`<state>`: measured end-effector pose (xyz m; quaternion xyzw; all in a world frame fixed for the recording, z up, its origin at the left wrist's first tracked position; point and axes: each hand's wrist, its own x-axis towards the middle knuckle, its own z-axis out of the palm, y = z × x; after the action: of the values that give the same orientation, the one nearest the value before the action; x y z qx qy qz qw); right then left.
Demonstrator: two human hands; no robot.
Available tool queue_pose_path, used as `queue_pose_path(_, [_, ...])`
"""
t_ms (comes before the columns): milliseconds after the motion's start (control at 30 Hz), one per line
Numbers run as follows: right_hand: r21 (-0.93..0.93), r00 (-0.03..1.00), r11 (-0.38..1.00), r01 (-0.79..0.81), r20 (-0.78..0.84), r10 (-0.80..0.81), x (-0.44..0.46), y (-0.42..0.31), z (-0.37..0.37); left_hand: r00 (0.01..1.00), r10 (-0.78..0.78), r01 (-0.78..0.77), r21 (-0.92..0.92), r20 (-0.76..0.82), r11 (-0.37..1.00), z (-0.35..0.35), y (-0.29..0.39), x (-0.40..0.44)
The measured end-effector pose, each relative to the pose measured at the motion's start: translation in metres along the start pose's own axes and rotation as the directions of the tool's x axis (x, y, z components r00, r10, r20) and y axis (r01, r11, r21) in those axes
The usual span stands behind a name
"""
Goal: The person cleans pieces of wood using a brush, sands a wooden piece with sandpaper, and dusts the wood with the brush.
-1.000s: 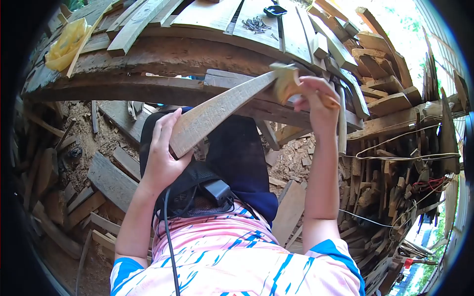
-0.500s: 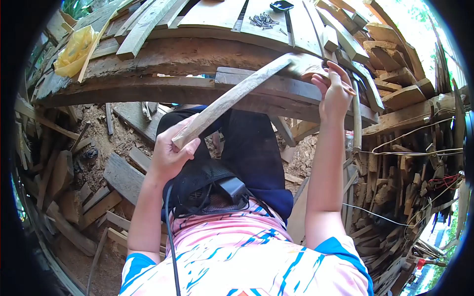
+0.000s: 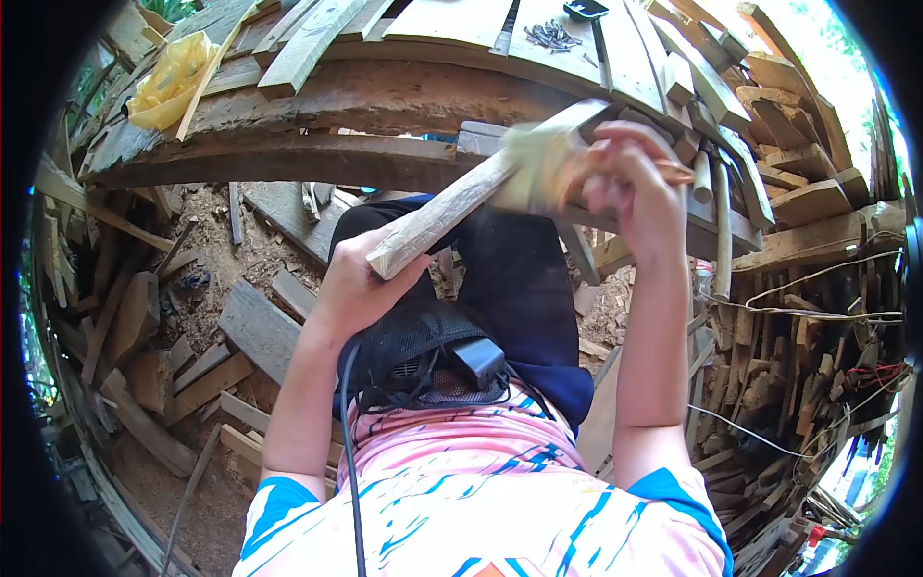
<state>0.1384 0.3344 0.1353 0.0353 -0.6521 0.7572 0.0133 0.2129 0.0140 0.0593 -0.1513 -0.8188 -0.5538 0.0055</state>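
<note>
My left hand (image 3: 361,284) is closed around the lower end of a pale wooden strip (image 3: 447,216), which slants up to the right over my lap. My right hand (image 3: 639,188) is closed on a brush, its brownish handle end (image 3: 679,175) poking out on the right. The pale bristles (image 3: 538,168) lie across the strip's middle, smeared by motion. Beyond the strip stands a rough timber bench (image 3: 413,96).
On the bench top are a pile of nails (image 3: 552,37), a small black tray (image 3: 585,10) and several boards. A yellow plastic bag (image 3: 171,82) lies at the left. Stacked wood scraps (image 3: 779,365) line the right side; offcuts and sawdust cover the floor.
My right hand has swept the brush from the strip's far end down and left to its middle. My left hand keeps its grip. The whole view has shifted slightly.
</note>
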Motion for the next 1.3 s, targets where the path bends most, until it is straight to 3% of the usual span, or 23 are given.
queue_pose_path(33, [-0.106, 0.938, 0.991, 0.084, -0.328, -0.115, 0.011, 0.004, 0.008, 1.000, -0.002, 0.002, -0.001, 0.008, 1.000, 0.000, 0.001, 0.000])
queue_pose_path(133, [-0.122, 0.924, 0.978, 0.172, -0.324, -0.203, 0.005, 0.005, 0.017, 0.998, 0.058, -0.058, 0.015, -0.015, 0.998, 0.006, 0.002, 0.002])
queue_pose_path(233, [-0.036, 0.977, 0.997, 0.072, 0.203, -0.063, -0.027, 0.006, 0.036, 0.997, 0.072, -0.072, 0.014, -0.029, 0.997, 0.007, 0.002, 0.000])
queue_pose_path(300, [-0.049, 0.943, 0.997, 0.067, 0.329, -0.047, -0.024, 0.008, 0.034, 0.999, 0.042, -0.042, -0.008, -0.008, 0.999, 0.006, 0.002, 0.002])
queue_pose_path(333, [-0.073, 0.991, 0.988, 0.133, 0.034, -0.131, -0.013, 0.013, 0.031, 0.999, 0.043, -0.043, -0.007, -0.009, 0.999, 0.006, 0.004, 0.002])
queue_pose_path(367, [-0.116, 0.943, 0.976, 0.187, -0.257, -0.211, -0.008, 0.017, 0.030, 0.999, 0.042, -0.042, -0.006, -0.013, 0.999, 0.006, 0.006, 0.000])
queue_pose_path(400, [-0.116, 0.945, 0.976, 0.187, -0.250, -0.211, -0.013, 0.019, 0.031, 0.999, 0.040, -0.040, -0.006, -0.019, 0.999, 0.007, 0.006, -0.001])
queue_pose_path(467, [0.064, 0.990, 0.990, 0.126, 0.058, -0.130, -0.033, 0.022, 0.038, 0.995, 0.094, -0.095, -0.053, -0.033, 0.994, 0.008, 0.002, 0.001])
queue_pose_path(533, [-0.026, 0.917, 0.999, 0.031, 0.398, -0.018, -0.051, 0.014, 0.053, 0.997, 0.051, -0.048, -0.055, 0.062, 0.997, 0.002, -0.002, -0.003])
queue_pose_path(600, [-0.072, 0.951, 0.976, 0.207, 0.251, -0.183, -0.040, 0.021, 0.044, 0.921, -0.280, 0.368, -0.370, 0.270, 0.853, 0.001, 0.004, -0.007])
queue_pose_path(633, [0.039, 0.982, 0.982, 0.184, 0.024, -0.185, -0.031, 0.025, 0.038, 0.920, -0.264, 0.381, -0.505, 0.289, 0.775, 0.001, 0.009, -0.008])
queue_pose_path(733, [0.055, 0.961, 0.961, 0.271, -0.079, -0.266, -0.024, 0.033, 0.037, 0.934, -0.112, 0.324, -0.673, 0.339, 0.665, 0.000, -0.006, -0.015])
queue_pose_path(767, [0.182, 0.974, 0.971, 0.154, 0.139, -0.181, -0.034, 0.036, 0.041, 0.919, -0.084, 0.353, -0.710, 0.385, 0.610, -0.003, -0.011, -0.016])
queue_pose_path(800, [0.005, 0.919, 0.995, 0.098, 0.384, -0.093, -0.041, 0.031, 0.047, 0.919, -0.085, 0.354, -0.709, 0.386, 0.610, -0.002, -0.012, -0.017])
queue_pose_path(867, [-0.101, 0.907, 0.983, 0.155, 0.409, -0.101, -0.045, 0.025, 0.058, 0.908, -0.084, 0.393, -0.767, 0.409, 0.508, 0.001, -0.015, -0.019])
queue_pose_path(900, [-0.055, 0.977, 0.992, 0.115, 0.186, -0.102, -0.037, 0.025, 0.053, 0.907, -0.084, 0.395, -0.765, 0.412, 0.509, 0.004, -0.015, -0.019])
queue_pose_path(933, [-0.002, 0.996, 0.997, 0.083, -0.041, -0.083, -0.025, 0.025, 0.046, 0.931, -0.138, 0.364, -0.865, 0.337, 0.345, 0.010, -0.012, -0.020])
queue_pose_path(1000, [-0.014, 0.922, 0.990, 0.138, -0.363, -0.134, -0.010, 0.032, 0.038, 0.946, -0.205, 0.289, -0.940, 0.252, 0.180, 0.021, -0.014, -0.019])
queue_pose_path(1067, [-0.054, 0.987, 0.987, 0.151, -0.044, -0.154, -0.028, 0.029, 0.053, 0.875, -0.458, 0.106, -0.864, -0.154, 0.493, 0.034, -0.023, -0.014])
queue_pose_path(1133, [-0.234, 0.933, 0.972, 0.025, 0.355, 0.062, -0.044, 0.022, 0.071, 0.859, -0.469, 0.114, -0.819, -0.202, 0.562, 0.036, -0.016, -0.005])
queue_pose_path(1200, [-0.227, 0.943, 0.973, 0.052, 0.331, 0.027, -0.040, 0.027, 0.066, 0.831, -0.493, 0.065, -0.835, -0.257, 0.547, 0.035, -0.012, 0.001])
queue_pose_path(1233, [-0.117, 0.996, 0.993, 0.014, 0.084, -0.004, -0.031, 0.025, 0.052, 0.844, -0.487, 0.091, -0.834, -0.226, 0.544, 0.030, -0.013, 0.001])
queue_pose_path(1300, [0.042, 0.942, 0.993, 0.114, -0.323, -0.094, -0.015, 0.027, 0.020, 0.847, -0.479, 0.086, -0.829, -0.232, 0.553, 0.029, -0.010, -0.002])
